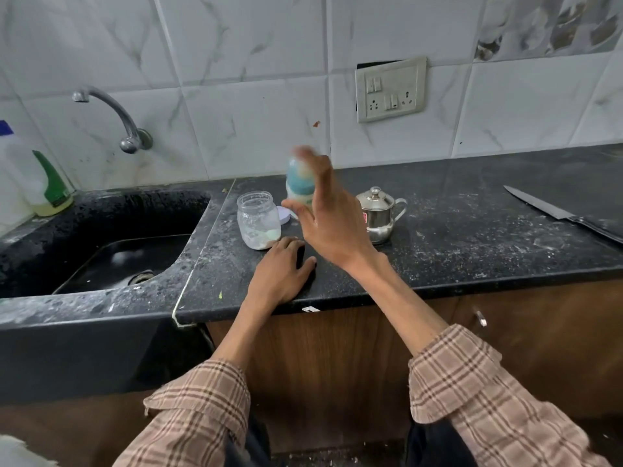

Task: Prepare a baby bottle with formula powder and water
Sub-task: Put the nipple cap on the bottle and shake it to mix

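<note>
Marble-patterned wall tiles back a dark speckled bench [455, 237], dusted with pale powder, with a sunken sink [111, 251] well to the left of both hands and a curved tap [111, 112] above it.

Left hand [281, 273]: laid palm-down on the bench near its front edge, fingers relaxed and extended, holding nothing. Judged to be bracing the body while the other arm works.

Right hand [332, 220]: raised off the bench, thumb and fingers wrapped around the baby bottle [299, 183], which is upright and motion-blurred. The blur and lifted grip suggest shaking to mix the contents; cap detail cannot be made out.

A clear jar [258, 220], open and holding a little pale powder, stands just beyond the left hand's fingertips. Its lid [285, 215] lies behind it. A steel lidded jug [379, 214] stands just right of the right hand, within reach, presumably the water source. A knife [553, 210] lies far right, apart.
</note>
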